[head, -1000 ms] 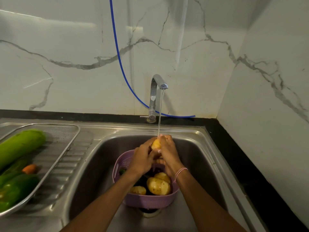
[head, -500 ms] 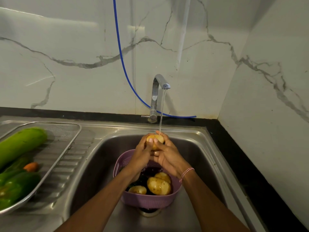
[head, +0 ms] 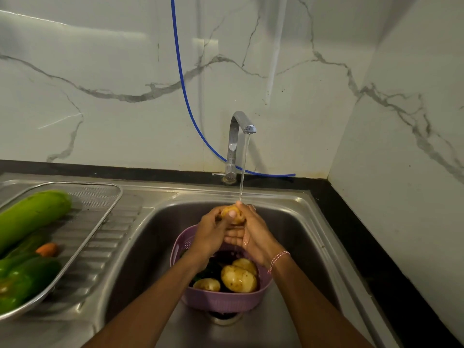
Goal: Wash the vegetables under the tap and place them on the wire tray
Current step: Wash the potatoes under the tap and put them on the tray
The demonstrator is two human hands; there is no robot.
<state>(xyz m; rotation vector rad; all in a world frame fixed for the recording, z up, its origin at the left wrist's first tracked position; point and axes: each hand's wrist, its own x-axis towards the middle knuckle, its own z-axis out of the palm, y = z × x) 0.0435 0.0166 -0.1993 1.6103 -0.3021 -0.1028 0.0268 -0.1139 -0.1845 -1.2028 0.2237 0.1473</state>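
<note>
Cupping a small, knobbly yellow potato point(head: 232, 214) between them, the left hand point(head: 209, 234) and right hand point(head: 254, 236) hold it over the back part of the sink point(head: 301, 222), a smooth brushed-steel basin with rounded corners. The fingers point(head: 233, 234) of both hands are curled round the potato, a thumb pressed on its front face. A thin, clear stream of water point(head: 243, 172) falls from the tap point(head: 236, 144), a flat chrome arch at the sink's back edge, and lands on top of the potato and the fingertips; the right hand's skin shines wet. A red-and-white twisted thread band point(head: 278, 259) circles the right wrist.

Below the hands, near the middle of the basin over the drain, sits a round purple plastic basket point(head: 226, 301) with a perforated wall. In it lie three more potatoes point(head: 238, 278), pale and speckled, on darker vegetables too shadowed to identify.

On the ribbed steel drainboard at the sink's left edge rests the wire tray point(head: 100, 197), fine mesh in a rounded rod frame. It carries a long, smooth light-green gourd point(head: 32, 217), a stubby orange carrot point(head: 46, 249) and a glossy green pepper point(head: 22, 280).

A thin blue hose point(head: 185, 91) curves down the veined white marble wall behind the tap to the black tabletop point(head: 351, 234).
</note>
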